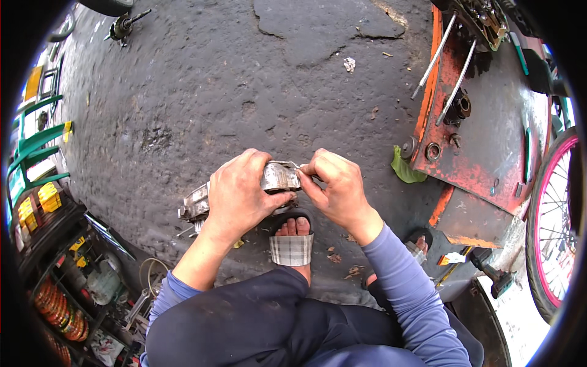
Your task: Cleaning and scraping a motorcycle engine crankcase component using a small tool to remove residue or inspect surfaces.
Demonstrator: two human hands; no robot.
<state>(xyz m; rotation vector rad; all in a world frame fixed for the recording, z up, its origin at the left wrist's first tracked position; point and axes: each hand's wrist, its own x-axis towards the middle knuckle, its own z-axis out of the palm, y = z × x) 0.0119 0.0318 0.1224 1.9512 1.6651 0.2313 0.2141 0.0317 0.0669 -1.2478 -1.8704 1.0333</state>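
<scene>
A worn, silvery metal engine part is in front of me, just beyond my sandalled left foot. My left hand is wrapped over its middle, with the thumb along the near side and much of the part hidden underneath. Its ribbed end sticks out to the left of that hand. At the right end of the part, the thumb and forefinger of my right hand pinch together against its edge. A thin rim shows there, but whatever lies between those fingertips is too small to tell.
On the right lies a red, grease-stained metal sheet with a metal ring and other parts. A pink-rimmed wheel stands beyond it, near a cordless power tool. Shelves with small yellow boxes line the left.
</scene>
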